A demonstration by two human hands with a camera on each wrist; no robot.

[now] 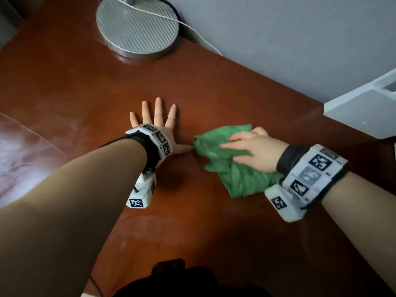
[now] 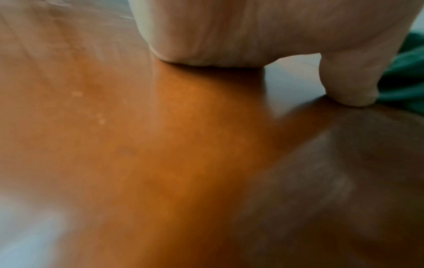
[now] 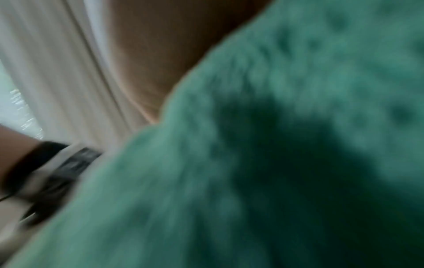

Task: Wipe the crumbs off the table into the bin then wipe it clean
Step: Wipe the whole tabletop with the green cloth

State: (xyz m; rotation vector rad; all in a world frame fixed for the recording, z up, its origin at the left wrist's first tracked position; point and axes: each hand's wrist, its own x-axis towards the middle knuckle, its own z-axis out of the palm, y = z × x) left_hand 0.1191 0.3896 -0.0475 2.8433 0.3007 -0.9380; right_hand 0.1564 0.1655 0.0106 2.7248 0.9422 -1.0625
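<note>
A crumpled green cloth (image 1: 222, 159) lies on the reddish-brown table (image 1: 85, 86). My right hand (image 1: 250, 146) presses flat on top of it, fingers stretched toward the left. My left hand (image 1: 156, 121) lies flat on the table just left of the cloth, fingers spread, its thumb tip touching the cloth's edge. In the left wrist view the palm (image 2: 218, 30) rests on the wood and a few pale crumbs (image 2: 101, 120) show on the table. The cloth (image 3: 275, 145) fills the blurred right wrist view. No bin is in view.
A round ribbed metal lamp base (image 1: 137, 26) with a white cable (image 1: 192, 28) stands at the table's far edge by the grey wall. A white box-like object (image 1: 362, 108) sits at the right edge. A pale glare patch (image 1: 19, 157) lies at left.
</note>
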